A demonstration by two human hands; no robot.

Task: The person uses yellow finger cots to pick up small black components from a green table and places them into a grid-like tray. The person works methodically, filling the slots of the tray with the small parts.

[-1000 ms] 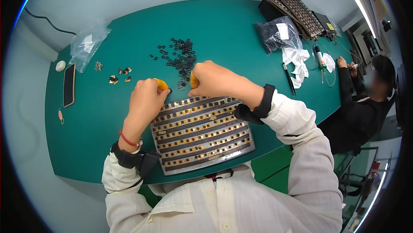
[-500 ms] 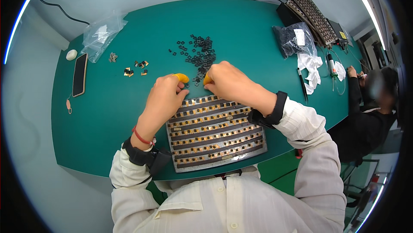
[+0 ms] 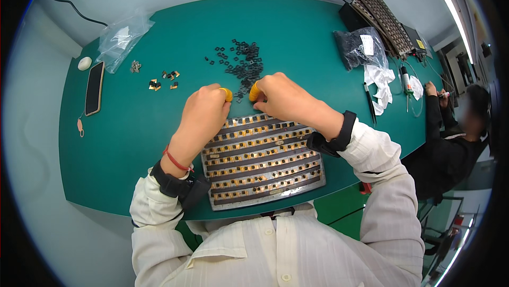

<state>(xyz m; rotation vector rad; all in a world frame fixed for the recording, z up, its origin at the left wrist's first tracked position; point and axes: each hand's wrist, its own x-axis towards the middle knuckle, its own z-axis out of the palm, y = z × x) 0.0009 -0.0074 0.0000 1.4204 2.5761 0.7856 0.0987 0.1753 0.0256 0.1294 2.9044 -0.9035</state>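
A rectangular metal tray (image 3: 265,198) lies before me, its rows filled with small gold-and-black parts. Just beyond its far edge is a heap of small black square pieces (image 3: 247,64). My left hand (image 3: 204,109), a yellow finger cot on one finger, is closed over the tray's far left corner; its fingertips are turned away, so anything in them is hidden. At the heap's near right edge, my right hand (image 3: 281,96) also wears a yellow finger cot. Its fingers are pinched together, and whatever lies between them is too small to make out.
Left on the green table (image 3: 132,154) are a phone (image 3: 94,88), a clear plastic bag (image 3: 121,40) and small gold-and-black parts (image 3: 155,85). To the right lie a bag of black pieces (image 3: 360,48), crumpled tissue (image 3: 380,85), tweezers (image 3: 369,102) and stacked trays (image 3: 384,22). Another person sits far right.
My left hand has drawn its thumb in and shifted slightly away from the tray's far edge. The right hand stays almost in place beside the heap. The whole view has moved a little.
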